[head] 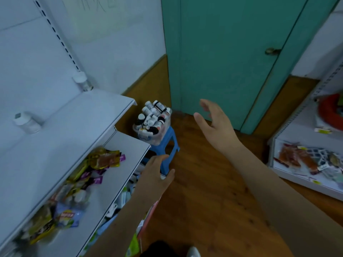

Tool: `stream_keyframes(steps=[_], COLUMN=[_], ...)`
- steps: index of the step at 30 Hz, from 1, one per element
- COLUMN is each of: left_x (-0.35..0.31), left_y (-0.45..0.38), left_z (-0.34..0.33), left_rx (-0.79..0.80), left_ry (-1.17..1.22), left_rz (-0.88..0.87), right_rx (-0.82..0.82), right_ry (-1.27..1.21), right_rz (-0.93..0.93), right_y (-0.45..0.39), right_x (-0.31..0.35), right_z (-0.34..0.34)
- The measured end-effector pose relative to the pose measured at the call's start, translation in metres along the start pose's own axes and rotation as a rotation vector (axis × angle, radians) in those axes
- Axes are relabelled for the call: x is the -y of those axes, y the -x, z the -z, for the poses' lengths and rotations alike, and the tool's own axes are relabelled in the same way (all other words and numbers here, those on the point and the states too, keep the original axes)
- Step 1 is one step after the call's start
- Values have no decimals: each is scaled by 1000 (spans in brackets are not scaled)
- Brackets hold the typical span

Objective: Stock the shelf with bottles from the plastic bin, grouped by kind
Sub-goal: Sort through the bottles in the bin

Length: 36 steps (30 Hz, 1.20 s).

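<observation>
Fingers blurred, bottles perhaps jumbled

A teal door stands shut behind the wooden floor. A blue stool sits by the door's left edge. Snack packets lie heaped on the lower shelf board, toward its front-left part.

the shelf stands on the left, with two bottles on its top board against the back panel; packets lie on the board below; the plastic bin, heaped with bottles, sits on a stool just beyond the shelf's far end, before the door; a second shelf with packets stands at right; both hands hang over the floor between the shelves.
</observation>
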<state>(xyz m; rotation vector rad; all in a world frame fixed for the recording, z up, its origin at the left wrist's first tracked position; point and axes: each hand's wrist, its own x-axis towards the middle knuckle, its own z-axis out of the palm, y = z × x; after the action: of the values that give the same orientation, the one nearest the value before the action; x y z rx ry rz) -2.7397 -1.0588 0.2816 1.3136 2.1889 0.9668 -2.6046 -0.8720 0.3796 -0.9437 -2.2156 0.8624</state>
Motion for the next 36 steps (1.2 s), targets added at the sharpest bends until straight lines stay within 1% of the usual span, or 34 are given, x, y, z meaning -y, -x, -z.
stream_keyframes(steps=[5, 8, 11, 15, 20, 23, 27, 31, 36], left_x=[2, 14, 29, 45, 54, 66, 84, 103, 136], left_y=[-77, -131, -195, -287, -382, -418, -447, -460, -477], left_z=[-16, -26, -35, -41, -27, -23, -27, -24, -23], left_rx=[-2, -12, -22, -18, -80, -76, -86, -135, -254], left_ry=[11, -3, 48, 87, 89, 121, 200, 269, 305], left_rz=[41, 43, 55, 109, 154, 191, 302, 422, 604], right_rx=[31, 41, 72, 113, 189, 217, 298, 395, 563], right_ry=[-27, -28, -36, -10, -10, -15, -27, -41, -60], right_rz=[12, 7, 14, 38, 85, 80, 63, 71, 90], right_y=[-75, -122, -179, -271, -378, -426, -471, -515, -566], right_x=[-40, -61, -79, -91, -93, -102, -117, -127, -146], right_z=[-7, -16, -29, -44, -68, -88, -118, -155, -209])
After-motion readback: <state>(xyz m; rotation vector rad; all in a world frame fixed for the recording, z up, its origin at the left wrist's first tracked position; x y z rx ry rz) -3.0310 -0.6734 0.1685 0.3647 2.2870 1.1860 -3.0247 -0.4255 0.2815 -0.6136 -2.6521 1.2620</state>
